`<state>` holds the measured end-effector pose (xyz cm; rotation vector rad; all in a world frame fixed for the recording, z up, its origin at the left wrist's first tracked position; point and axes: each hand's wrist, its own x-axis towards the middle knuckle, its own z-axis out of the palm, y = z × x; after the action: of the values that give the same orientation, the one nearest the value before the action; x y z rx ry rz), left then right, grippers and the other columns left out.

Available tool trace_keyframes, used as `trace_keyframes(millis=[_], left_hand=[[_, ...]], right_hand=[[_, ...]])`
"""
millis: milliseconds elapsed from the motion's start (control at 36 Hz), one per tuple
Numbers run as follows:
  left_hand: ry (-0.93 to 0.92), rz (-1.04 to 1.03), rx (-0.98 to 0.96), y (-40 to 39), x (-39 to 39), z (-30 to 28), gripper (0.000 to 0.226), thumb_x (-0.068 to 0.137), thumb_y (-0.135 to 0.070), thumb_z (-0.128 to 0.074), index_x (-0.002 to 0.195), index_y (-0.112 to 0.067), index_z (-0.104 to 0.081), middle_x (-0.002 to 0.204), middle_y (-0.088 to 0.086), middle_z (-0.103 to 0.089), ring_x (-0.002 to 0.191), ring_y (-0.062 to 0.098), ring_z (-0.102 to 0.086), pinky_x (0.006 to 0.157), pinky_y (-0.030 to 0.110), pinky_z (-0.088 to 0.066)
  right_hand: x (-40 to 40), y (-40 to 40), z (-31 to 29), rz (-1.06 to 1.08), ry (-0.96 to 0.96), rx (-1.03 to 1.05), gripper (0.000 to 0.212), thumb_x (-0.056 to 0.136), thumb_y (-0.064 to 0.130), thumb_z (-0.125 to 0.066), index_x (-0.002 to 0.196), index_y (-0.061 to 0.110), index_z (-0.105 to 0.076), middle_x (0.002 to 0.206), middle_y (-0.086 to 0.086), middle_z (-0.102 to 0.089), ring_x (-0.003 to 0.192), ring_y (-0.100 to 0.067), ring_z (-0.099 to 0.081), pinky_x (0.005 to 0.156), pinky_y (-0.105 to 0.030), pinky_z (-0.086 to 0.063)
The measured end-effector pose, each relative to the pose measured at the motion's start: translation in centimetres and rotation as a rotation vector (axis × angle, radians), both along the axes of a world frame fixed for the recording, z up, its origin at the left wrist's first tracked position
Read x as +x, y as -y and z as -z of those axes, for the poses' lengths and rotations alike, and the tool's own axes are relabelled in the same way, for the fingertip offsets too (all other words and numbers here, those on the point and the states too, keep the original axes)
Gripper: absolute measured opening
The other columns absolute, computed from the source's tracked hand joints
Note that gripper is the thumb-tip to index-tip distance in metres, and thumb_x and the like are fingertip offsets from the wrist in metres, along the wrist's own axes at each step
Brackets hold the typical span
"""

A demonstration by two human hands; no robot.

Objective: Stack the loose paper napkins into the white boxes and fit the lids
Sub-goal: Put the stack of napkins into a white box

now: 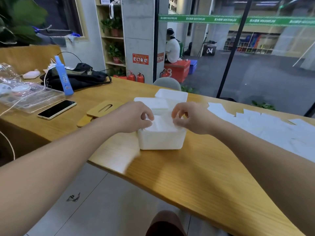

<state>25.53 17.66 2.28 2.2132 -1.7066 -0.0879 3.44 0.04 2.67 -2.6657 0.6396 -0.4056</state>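
Both hands over the nearest white box (161, 139) at the table (196, 176) edge: left hand (134, 117) & right hand (190, 117) each pinch the napkin stack (162, 124) sitting in its open top. Two more white boxes (171, 96) behind, loose napkins (272, 126) spread to the right, wooden lids (102, 109) to the left. Green banner (221, 19) on the glass reads "MAXIMUM"; black box (210, 50) outside marked "04".
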Motion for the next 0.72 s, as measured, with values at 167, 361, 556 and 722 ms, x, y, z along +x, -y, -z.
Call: trace_keyframes(millis=[167, 361, 556, 722], left_hand=[[0.151, 0.073, 0.179, 2.9, -0.5, 0.4, 0.020, 0.096, -0.045, -0.080, 0.115, -0.037, -0.080, 0.093, -0.021, -0.063, 0.086, 0.000, -0.058, 0.064, 0.021, -0.040], [0.217, 0.058, 0.330, 4.9, -0.5, 1.0, 0.014, 0.103, -0.040, -0.072, 0.114, -0.037, -0.081, 0.092, -0.023, -0.060, 0.102, 0.014, -0.063, 0.067, 0.018, -0.035], [0.236, 0.067, 0.442, 5.4, 0.0, 0.9, 0.020, 0.107, -0.041, -0.064, 0.121, -0.042, -0.079, 0.099, -0.026, -0.062, 0.108, 0.013, -0.061, 0.087, 0.027, -0.037], [0.369, 0.052, 0.412, 5.6, 0.1, 1.2, 0.020, 0.106, -0.045, -0.063, 0.111, -0.041, -0.082, 0.090, -0.022, -0.062, 0.111, 0.021, -0.045, 0.099, 0.034, -0.025]], right_hand=[[1.2, 0.5, 0.4, -0.014, -0.119, -0.072, 0.011, 0.091, 0.031, -0.084, 0.092, 0.039, -0.076, 0.094, 0.014, -0.072, 0.084, -0.007, -0.067, 0.068, -0.028, -0.056], [2.1, 0.8, 0.5, -0.057, -0.258, -0.173, 0.002, 0.096, 0.034, -0.080, 0.098, 0.034, -0.081, 0.092, 0.017, -0.073, 0.084, -0.004, -0.067, 0.068, -0.026, -0.054], [1.8, 1.2, 0.4, -0.034, -0.254, -0.257, 0.027, 0.091, 0.037, -0.087, 0.116, 0.034, -0.081, 0.111, 0.019, -0.075, 0.101, -0.011, -0.067, 0.088, -0.036, -0.060], [2.1, 1.3, 0.4, 0.009, -0.212, -0.280, 0.034, 0.083, 0.047, -0.091, 0.114, 0.036, -0.080, 0.099, 0.022, -0.065, 0.092, -0.011, -0.060, 0.067, -0.026, -0.048]])
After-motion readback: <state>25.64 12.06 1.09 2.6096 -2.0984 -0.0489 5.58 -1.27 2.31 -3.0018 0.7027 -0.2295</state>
